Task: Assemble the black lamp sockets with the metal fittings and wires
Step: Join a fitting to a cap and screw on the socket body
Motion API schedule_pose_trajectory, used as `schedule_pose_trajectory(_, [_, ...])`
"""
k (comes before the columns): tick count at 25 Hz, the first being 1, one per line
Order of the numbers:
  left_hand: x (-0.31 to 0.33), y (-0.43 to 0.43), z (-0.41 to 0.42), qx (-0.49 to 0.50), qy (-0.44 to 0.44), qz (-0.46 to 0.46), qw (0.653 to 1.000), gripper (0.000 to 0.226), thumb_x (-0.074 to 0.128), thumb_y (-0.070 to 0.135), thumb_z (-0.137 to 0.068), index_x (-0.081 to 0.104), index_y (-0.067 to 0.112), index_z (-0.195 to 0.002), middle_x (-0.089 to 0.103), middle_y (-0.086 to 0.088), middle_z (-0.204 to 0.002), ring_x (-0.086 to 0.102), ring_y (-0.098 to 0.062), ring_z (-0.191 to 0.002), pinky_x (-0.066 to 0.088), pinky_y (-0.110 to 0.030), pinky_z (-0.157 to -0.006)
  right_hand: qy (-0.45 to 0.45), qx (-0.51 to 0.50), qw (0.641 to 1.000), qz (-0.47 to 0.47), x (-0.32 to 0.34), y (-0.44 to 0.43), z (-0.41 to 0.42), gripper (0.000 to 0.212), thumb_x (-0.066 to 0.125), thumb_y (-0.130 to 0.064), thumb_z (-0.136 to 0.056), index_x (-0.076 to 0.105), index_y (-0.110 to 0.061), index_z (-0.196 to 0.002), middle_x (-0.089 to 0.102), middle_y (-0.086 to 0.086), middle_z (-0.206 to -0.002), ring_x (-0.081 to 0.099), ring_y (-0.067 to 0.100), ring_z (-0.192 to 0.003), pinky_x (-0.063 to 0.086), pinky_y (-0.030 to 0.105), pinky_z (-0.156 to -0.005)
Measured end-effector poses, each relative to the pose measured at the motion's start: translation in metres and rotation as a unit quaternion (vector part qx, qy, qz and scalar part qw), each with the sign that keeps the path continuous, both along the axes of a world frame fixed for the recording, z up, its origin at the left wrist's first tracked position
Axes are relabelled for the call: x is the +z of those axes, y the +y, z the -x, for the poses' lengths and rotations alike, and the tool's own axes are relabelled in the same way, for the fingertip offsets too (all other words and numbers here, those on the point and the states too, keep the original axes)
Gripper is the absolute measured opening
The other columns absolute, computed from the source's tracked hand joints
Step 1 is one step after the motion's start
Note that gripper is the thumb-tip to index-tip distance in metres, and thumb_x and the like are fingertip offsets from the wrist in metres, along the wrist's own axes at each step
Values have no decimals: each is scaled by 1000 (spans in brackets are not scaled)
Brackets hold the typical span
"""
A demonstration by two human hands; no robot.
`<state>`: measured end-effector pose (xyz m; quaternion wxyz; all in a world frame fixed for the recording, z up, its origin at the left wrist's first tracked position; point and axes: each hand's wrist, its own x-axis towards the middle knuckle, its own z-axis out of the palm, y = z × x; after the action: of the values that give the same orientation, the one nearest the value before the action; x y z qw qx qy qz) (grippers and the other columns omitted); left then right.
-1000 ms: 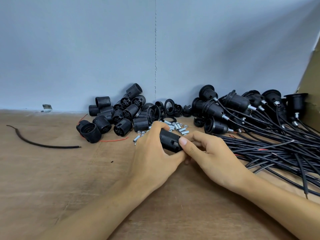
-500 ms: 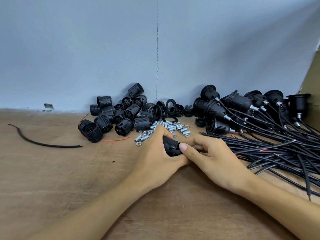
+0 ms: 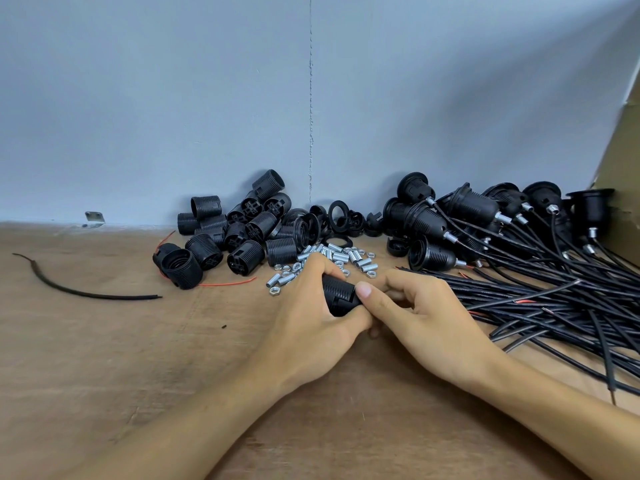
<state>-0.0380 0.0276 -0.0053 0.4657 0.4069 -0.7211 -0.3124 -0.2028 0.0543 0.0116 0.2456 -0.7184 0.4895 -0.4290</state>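
— Where's the socket [image 3: 341,296]?
— Low over the table [image 3: 138,358], gripped in the left hand [image 3: 308,323]; only its ribbed side shows.
— And the right hand [image 3: 429,320]?
— It pinches the socket's end, thumb on top, fingers curled behind. Anything under them is hidden.

A person's left hand [image 3: 304,327] and right hand [image 3: 426,320], both bare, extend from slender forearms [image 3: 194,431] left uncovered as far as the lower edge of the view. The right thumb [image 3: 367,300] carries a short, rounded nail, while knuckles and faint tendons ridge the back of the left hand.
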Motion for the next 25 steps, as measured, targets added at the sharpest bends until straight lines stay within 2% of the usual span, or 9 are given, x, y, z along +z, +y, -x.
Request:
schedule_pose_trajectory(6, [1,1,1,17,14,-8,1000,35,70,40,-66,49,28,-92,68,19,-76,59,2,-62,46,-15,-56,-4,-7,1000,-12,3,2,-2,25,60,-43,-95,72,-26,-81,71,-4,-63,68,5,-63,42,8,-64])
schedule_pose_trajectory(10, [1,0,1,13,19,-23,999,36,70,43,-66,48,31,-92,68,19,-71,58,1,-58,47,-18,-53,-33,4,999,-38,3,0,0,24,62,-43,-94,73,-26,-80,72,-1,-64,69,9,-64,45,11,-69])
schedule_pose_trajectory(14, [1,-3,0,22,5,-34,999,45,74,56,-54,46,39,-85,64,24,-71,55,4,-60,44,-14,-53,-31,79,989,-117,10,-8,11,20,65,-41,-92,75,-24,-95,75,3,-83,66,12,-72,51,26,-79])
schedule_pose_trajectory(16, [-1,-6,-1,28,-6,-33,999,51,78,57,-46,48,41,-83,64,25,-77,57,4,-65,45,-14,-56,-1,121,981,-149,14,-11,16,20,66,-38,-93,76,-23,-102,74,-1,-87,64,10,-76,51,22,-79])
schedule_pose_trajectory(18, [-3,-8,-3,30,-27,-35,999,57,82,60,-42,49,42,-85,65,21,-81,58,1,-69,47,-17,-57,19,141,977,-158,14,-12,17,22,66,-38,-91,74,-23,-105,73,2,-90,63,9,-82,50,23,-81])
schedule_pose_trajectory(21, [-2,-9,-8,-6,-55,-52,997,62,89,58,-44,54,41,-92,67,15,-86,61,-2,-73,55,-26,-66,34,124,982,-137,10,-11,17,26,64,-41,-90,72,-21,-106,74,8,-97,68,13,-90,51,32,-88])
schedule_pose_trajectory(23, [4,-11,-13,-68,-14,-99,993,53,88,52,-52,59,33,-91,71,6,-85,66,-12,-74,56,-30,-64,35,124,983,-129,10,-10,17,28,61,-37,-93,70,-16,-109,74,6,-98,68,16,-89,53,32,-86])
schedule_pose_trajectory(25, [8,-13,-14,-125,103,-170,972,37,77,48,-68,60,18,-82,69,-9,-73,63,-26,-57,48,-31,-48,33,139,981,-132,10,-9,16,31,59,-30,-94,68,-8,-115,72,9,-97,62,10,-79,52,27,-79])
